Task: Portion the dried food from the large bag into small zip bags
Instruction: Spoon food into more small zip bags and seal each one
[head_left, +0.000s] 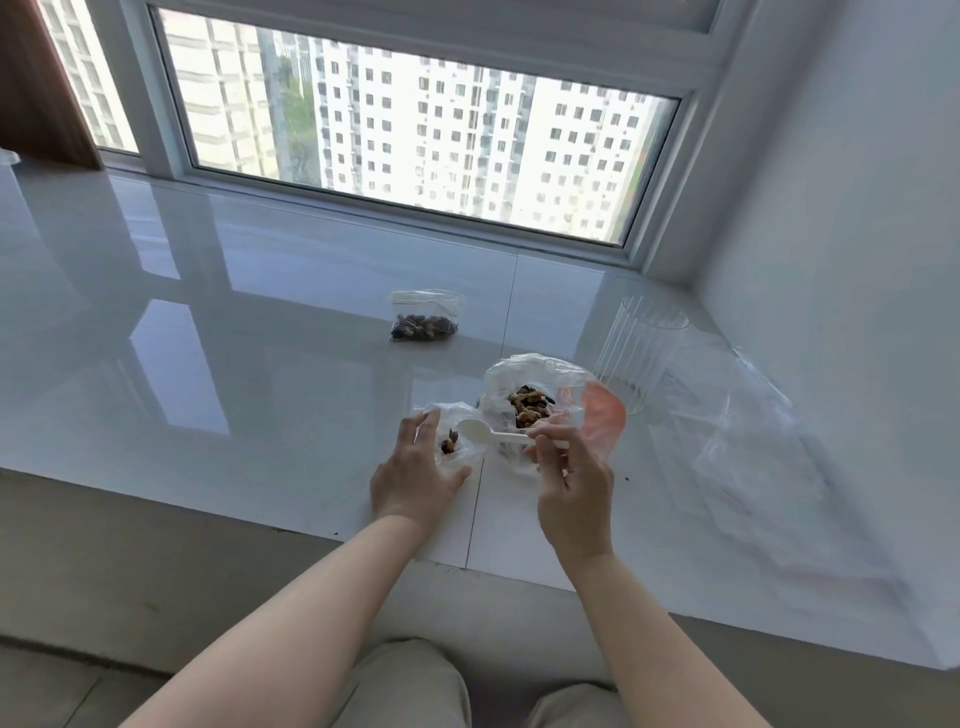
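The large clear bag (530, 374) stands open on the glossy white sill (260, 389), with dark and tan dried food (530, 405) inside. Just left of it, my left hand (415, 478) holds a small zip bag (457, 441) open; a little dried food lies at its bottom. My right hand (566, 483) pinches the handle of a white plastic spoon (485, 434), whose empty bowl hangs over the small bag's mouth. Farther back lies a filled small zip bag (425, 317), closed, flat on the sill.
A clear ribbed glass (639, 353) stands right of the large bag. Several empty clear bags (753, 441) are spread across the sill at right. The window (415, 130) runs along the back, a white wall at right. The sill's front edge is near my knees.
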